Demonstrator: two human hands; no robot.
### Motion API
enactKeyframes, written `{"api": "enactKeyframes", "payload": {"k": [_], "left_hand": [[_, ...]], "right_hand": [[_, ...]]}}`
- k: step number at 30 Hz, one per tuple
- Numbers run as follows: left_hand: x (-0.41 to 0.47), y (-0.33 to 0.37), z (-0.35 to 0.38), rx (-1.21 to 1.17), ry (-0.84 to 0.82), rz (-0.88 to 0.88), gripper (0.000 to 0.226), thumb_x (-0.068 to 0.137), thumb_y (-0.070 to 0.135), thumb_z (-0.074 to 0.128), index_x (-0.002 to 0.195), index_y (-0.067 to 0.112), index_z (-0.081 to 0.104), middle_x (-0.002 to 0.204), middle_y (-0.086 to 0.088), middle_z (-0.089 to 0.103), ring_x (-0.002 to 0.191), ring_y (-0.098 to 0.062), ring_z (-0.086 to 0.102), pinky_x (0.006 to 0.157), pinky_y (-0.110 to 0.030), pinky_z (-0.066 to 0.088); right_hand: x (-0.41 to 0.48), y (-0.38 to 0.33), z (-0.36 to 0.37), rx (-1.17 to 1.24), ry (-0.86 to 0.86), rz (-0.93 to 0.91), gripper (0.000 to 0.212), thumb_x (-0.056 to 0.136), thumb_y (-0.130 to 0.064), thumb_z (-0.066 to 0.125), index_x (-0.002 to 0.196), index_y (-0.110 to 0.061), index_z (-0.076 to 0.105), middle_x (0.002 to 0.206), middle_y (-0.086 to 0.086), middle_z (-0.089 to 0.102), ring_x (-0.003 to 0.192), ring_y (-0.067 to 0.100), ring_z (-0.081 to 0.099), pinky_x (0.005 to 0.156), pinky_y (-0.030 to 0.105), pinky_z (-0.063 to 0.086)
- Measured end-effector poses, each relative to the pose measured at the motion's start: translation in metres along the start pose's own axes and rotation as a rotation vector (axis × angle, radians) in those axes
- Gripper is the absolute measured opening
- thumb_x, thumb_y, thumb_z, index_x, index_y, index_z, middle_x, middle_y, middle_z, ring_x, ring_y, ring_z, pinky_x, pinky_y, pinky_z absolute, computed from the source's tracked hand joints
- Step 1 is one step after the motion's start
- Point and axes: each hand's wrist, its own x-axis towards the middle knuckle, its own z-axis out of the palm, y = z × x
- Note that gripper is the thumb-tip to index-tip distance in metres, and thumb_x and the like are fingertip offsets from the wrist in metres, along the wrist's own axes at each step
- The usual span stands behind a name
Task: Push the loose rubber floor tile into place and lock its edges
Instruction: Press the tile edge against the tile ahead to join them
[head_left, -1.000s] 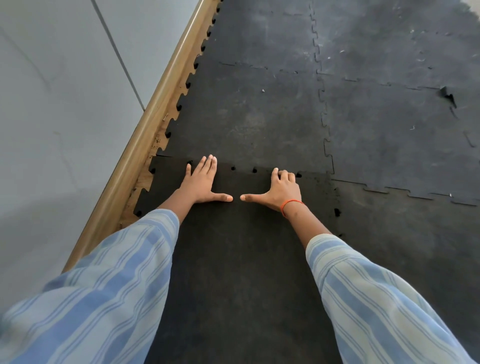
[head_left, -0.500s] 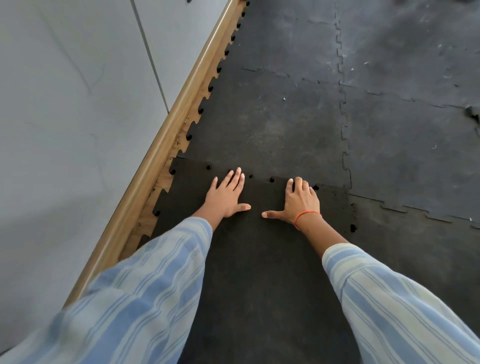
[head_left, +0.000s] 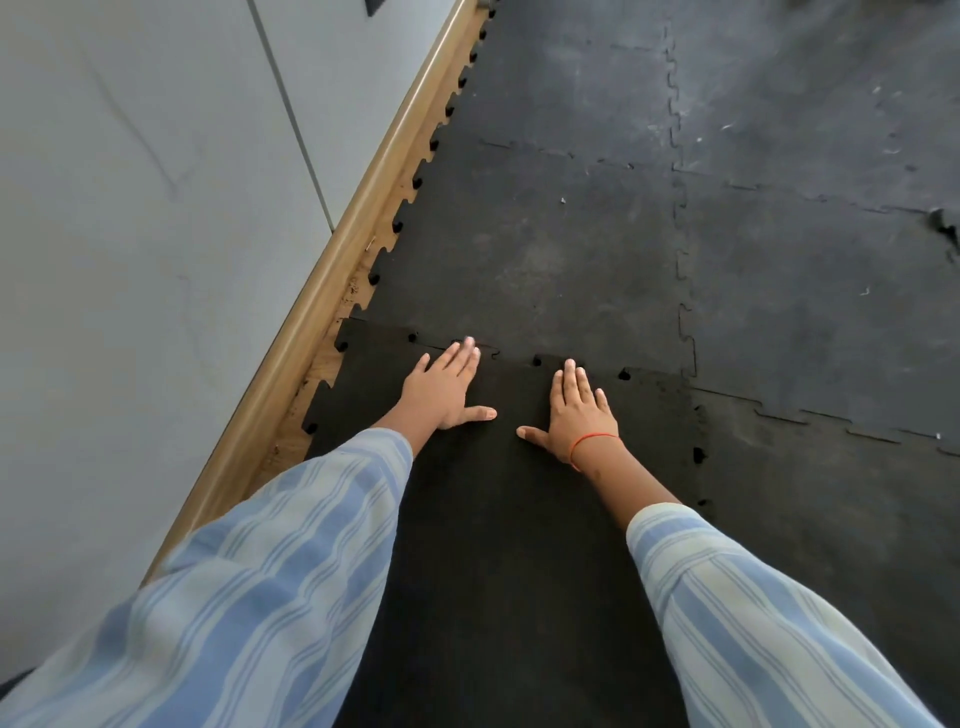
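Observation:
A darker black rubber tile with puzzle-cut edges lies on the floor in front of me. Its far edge overlaps the seam with the greyer tile beyond it, and small gaps show along that seam. My left hand lies flat, palm down, near the tile's far edge, its fingertips reaching the seam. My right hand, with a red thread on the wrist, also lies flat with fingers straight, just short of the seam. Both thumbs point toward each other.
A wooden skirting board runs along the left with a grey wall above it; a strip of bare floor shows between it and the tiles. More interlocked grey tiles cover the floor to the right and beyond.
My right hand's fingers have gone from curled to straight and flat. My left hand has slid forward so its fingertips reach the seam. The camera has shifted, so the scene sits further right.

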Motion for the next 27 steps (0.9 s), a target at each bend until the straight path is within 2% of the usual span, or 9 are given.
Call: {"api": "enactKeyframes", "payload": {"k": [2,4,15,19,22,25,27], "left_hand": [[-0.010,-0.015,0.009,-0.109,0.095,-0.214,0.129,0.069,0.088,0.041,0.150,0.006,-0.017,0.158,-0.012,-0.025,0.148,-0.027,-0.015,0.119,-0.046,0.002],[-0.016,-0.031,0.012,-0.175,0.093,-0.344,0.141,0.059,0.093,0.043,0.149,0.004,-0.020,0.157,-0.016,-0.027,0.147,-0.030,-0.018,0.118,-0.047,0.000],[0.005,-0.051,0.004,-0.140,-0.027,-0.252,0.145,0.053,0.097,0.039,0.147,0.008,-0.025,0.155,-0.010,-0.033,0.146,-0.026,-0.023,0.117,-0.052,-0.003],[0.006,-0.048,-0.003,-0.095,-0.083,-0.277,0.143,0.056,0.095,0.040,0.148,0.007,-0.024,0.156,-0.012,-0.031,0.146,-0.027,-0.020,0.117,-0.052,-0.002],[0.006,-0.029,-0.005,-0.066,-0.073,-0.113,0.125,0.072,0.085,0.041,0.149,0.008,-0.020,0.157,-0.009,-0.028,0.147,-0.025,-0.017,0.117,-0.054,0.000],[0.004,0.020,0.001,-0.042,-0.055,0.175,0.099,0.090,0.065,0.042,0.151,0.011,-0.015,0.159,-0.003,-0.026,0.148,-0.023,-0.015,0.117,-0.055,0.003],[0.007,0.045,0.004,-0.030,-0.032,0.253,0.079,0.099,0.049,0.036,0.152,0.015,-0.012,0.160,0.001,-0.023,0.148,-0.021,-0.013,0.116,-0.056,0.004]], "right_hand": [[0.001,-0.003,-0.003,-0.013,-0.022,0.020,0.101,0.088,-0.066,0.041,0.150,-0.006,-0.013,0.158,0.009,-0.022,0.147,0.023,-0.014,0.120,0.042,0.003],[0.002,-0.005,-0.004,-0.028,-0.033,0.029,0.102,0.088,-0.064,0.043,0.150,-0.005,-0.013,0.158,0.010,-0.022,0.147,0.024,-0.013,0.120,0.042,0.005],[0.003,-0.007,-0.004,-0.030,-0.021,0.023,0.102,0.088,-0.064,0.044,0.150,-0.004,-0.009,0.158,0.013,-0.020,0.147,0.025,-0.012,0.120,0.043,0.006],[0.002,-0.003,-0.002,-0.003,-0.016,0.014,0.103,0.087,-0.066,0.043,0.150,-0.005,-0.011,0.158,0.011,-0.021,0.147,0.024,-0.013,0.121,0.042,0.006],[0.001,0.001,-0.004,0.018,-0.012,-0.001,0.108,0.083,-0.069,0.046,0.150,-0.008,-0.012,0.158,0.008,-0.021,0.147,0.021,-0.013,0.121,0.042,0.005],[0.004,0.003,-0.007,0.012,-0.019,-0.004,0.110,0.082,-0.069,0.049,0.150,-0.008,-0.013,0.159,0.007,-0.021,0.147,0.021,-0.014,0.121,0.044,0.002],[0.005,0.005,-0.006,-0.021,-0.017,-0.011,0.111,0.082,-0.070,0.047,0.150,-0.008,-0.014,0.158,0.007,-0.022,0.146,0.020,-0.017,0.120,0.046,-0.002]]}}
